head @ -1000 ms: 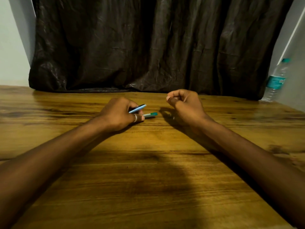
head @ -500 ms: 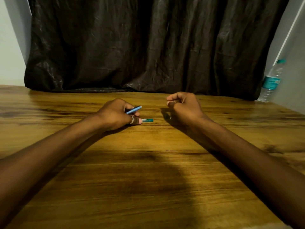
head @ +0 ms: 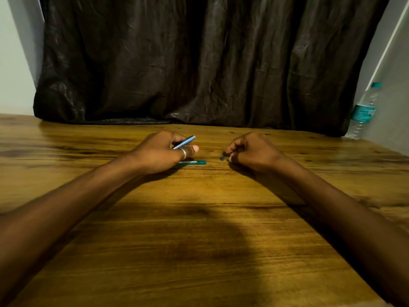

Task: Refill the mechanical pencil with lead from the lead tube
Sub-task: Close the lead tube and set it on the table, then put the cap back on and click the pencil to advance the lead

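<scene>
The left hand [head: 161, 151] is gripping a blue mechanical pencil [head: 184, 142], its free end sticking out up and to the right past the thumb. Just under that hand, a teal lead tube [head: 193, 162] is lying flat on the wooden worktop [head: 199, 240], partly hidden. The right hand [head: 252, 151] is curling closed, pinching a small dark piece [head: 222, 156] at its fingertips, too small to identify. Both hands are resting well apart.

Light-blue pencil [head: 185, 141], teal lead tube [head: 194, 162], streaky honey-brown table [head: 199, 240], dark-brown curtain [head: 199, 63], teal-labelled bottle [head: 363, 111].
</scene>
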{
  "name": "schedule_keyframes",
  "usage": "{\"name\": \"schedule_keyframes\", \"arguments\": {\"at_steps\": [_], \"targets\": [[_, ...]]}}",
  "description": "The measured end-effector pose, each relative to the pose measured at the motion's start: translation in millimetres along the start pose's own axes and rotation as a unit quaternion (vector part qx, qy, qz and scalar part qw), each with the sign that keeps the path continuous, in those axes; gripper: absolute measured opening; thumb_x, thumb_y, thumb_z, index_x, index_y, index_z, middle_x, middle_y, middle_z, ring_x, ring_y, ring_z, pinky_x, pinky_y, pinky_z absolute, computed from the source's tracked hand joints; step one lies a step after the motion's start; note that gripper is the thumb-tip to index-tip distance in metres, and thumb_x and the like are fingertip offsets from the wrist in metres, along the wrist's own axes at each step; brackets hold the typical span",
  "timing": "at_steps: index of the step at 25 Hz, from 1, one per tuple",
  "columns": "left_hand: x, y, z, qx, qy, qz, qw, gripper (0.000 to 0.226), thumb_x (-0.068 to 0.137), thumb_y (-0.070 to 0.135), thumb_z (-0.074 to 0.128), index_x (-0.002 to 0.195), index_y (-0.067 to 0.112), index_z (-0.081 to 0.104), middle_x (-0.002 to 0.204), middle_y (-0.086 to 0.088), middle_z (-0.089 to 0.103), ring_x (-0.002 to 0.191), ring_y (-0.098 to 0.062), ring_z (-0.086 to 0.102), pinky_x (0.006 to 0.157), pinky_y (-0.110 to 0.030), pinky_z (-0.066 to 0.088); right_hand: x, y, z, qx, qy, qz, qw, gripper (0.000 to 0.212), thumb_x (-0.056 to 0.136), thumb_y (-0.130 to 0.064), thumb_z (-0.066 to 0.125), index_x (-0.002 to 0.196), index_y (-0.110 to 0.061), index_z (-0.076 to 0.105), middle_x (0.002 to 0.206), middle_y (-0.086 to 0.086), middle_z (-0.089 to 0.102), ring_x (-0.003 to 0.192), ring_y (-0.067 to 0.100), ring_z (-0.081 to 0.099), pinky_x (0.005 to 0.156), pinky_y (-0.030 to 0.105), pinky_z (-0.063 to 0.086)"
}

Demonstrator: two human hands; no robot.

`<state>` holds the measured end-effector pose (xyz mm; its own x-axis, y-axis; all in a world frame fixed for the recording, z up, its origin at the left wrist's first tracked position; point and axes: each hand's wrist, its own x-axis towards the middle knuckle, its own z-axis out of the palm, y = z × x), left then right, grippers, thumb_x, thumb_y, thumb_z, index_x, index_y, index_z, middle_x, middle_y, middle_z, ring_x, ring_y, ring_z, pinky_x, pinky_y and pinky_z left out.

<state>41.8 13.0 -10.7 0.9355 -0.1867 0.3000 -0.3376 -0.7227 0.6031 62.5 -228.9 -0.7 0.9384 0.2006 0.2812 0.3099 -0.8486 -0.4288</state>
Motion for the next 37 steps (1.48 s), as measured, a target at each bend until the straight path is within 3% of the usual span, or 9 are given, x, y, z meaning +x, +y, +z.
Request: {"name": "schedule_keyframes", "arguments": {"at_steps": [5,9,12,16,19,23,27,31,37], "targets": [[0,-1,0,0.004,0.005,-0.005,1.0,0.039,0.088,0.057,0.066,0.115,0.028,0.073,0.105,0.01,0.071,0.09,-0.002,0.061,0.078,-0.025,0.047,-1,0,0,-0.004,-0.004,-0.008,1.0,0.015,0.083,-0.013,0.074,0.089,-0.027,0.077,0.083,-0.013,0.071,0.095,0.008,0.068,0.091,0.034,0.055],[-1,2,-1,0.006,-0.006,-0.01,1.0,0.041,0.087,0.058,0.067,0.115,0.028,0.072,0.102,0.011,0.069,0.092,-0.005,0.062,0.082,-0.03,0.05,1,1,1,0.001,0.003,-0.016,1.0,0.014,0.084,-0.012,0.076,0.085,-0.026,0.077,0.073,-0.019,0.066,0.086,0.006,0.067,0.078,0.023,0.051],[-2,5,-2,0.0,-0.012,-0.013,1.0,0.04,0.088,0.055,0.067,0.117,0.029,0.071,0.098,0.018,0.065,0.093,-0.003,0.06,0.073,-0.026,0.048,2,3,2,-0.009,0.008,-0.025,1.0,0.016,0.085,-0.011,0.074,0.083,-0.027,0.076,0.076,-0.016,0.069,0.082,0.004,0.066,0.077,0.025,0.052],[-3,7,-2,-0.018,-0.024,-0.012,0.999,0.029,0.094,0.048,0.063,0.114,0.029,0.072,0.1,0.015,0.068,0.095,-0.007,0.062,0.07,-0.027,0.044,6,6,-2,0.141,0.049,0.015,0.989,0.02,0.085,-0.007,0.072,0.078,-0.025,0.073,0.076,-0.006,0.073,0.076,0.008,0.069,0.072,0.029,0.056],[-6,12,-1,-0.059,-0.04,-0.007,0.997,0.032,0.101,0.042,0.053,0.109,0.019,0.075,0.105,-0.001,0.073,0.101,-0.019,0.064,0.077,-0.03,0.044,7,0,-4,0.303,0.062,0.049,0.95,0.015,0.082,-0.005,0.077,0.084,-0.02,0.076,0.078,0.0,0.077,0.075,0.01,0.072,0.066,0.022,0.056],[-9,21,-1,-0.092,-0.049,0.001,0.995,0.035,0.106,0.032,0.045,0.104,0.01,0.073,0.089,-0.001,0.065,0.079,-0.012,0.054,0.066,-0.025,0.041,2,-15,-5,0.423,0.03,0.053,0.904,0.02,0.081,-0.004,0.077,0.099,-0.013,0.078,0.077,-0.005,0.079,0.063,-0.003,0.07,0.044,0.009,0.045],[-11,23,-1,-0.117,-0.063,0.022,0.991,0.026,0.106,0.023,0.047,0.096,0.027,0.07,0.084,0.008,0.063,0.071,0.003,0.055,0.063,-0.019,0.041,-4,-22,-1,0.447,0.003,0.004,0.895,0.022,0.083,-0.002,0.076,0.103,-0.01,0.076,0.081,-0.004,0.079,0.069,-0.005,0.07,0.049,0.005,0.045],[-11,23,1,-0.132,-0.051,0.042,0.989,0.025,0.106,0.018,0.047,0.108,0.015,0.072,0.08,0.005,0.06,0.05,0.014,0.05,0.047,-0.003,0.034,-5,-27,4,0.443,-0.006,-0.018,0.896,0.021,0.084,-0.001,0.074,0.103,-0.01,0.074,0.076,-0.006,0.079,0.066,-0.005,0.07,0.048,0.006,0.044],[-13,27,0,-0.141,-0.055,0.034,0.988,0.026,0.107,0.018,0.045,0.116,0.013,0.069,0.081,0.004,0.058,0.047,0.014,0.05,0.044,-0.002,0.033,-6,-27,5,0.46,-0.001,-0.015,0.888,0.02,0.083,-0.002,0.075,0.1,-0.013,0.074,0.077,-0.006,0.079,0.066,-0.005,0.07,0.048,0.006,0.044]]}}
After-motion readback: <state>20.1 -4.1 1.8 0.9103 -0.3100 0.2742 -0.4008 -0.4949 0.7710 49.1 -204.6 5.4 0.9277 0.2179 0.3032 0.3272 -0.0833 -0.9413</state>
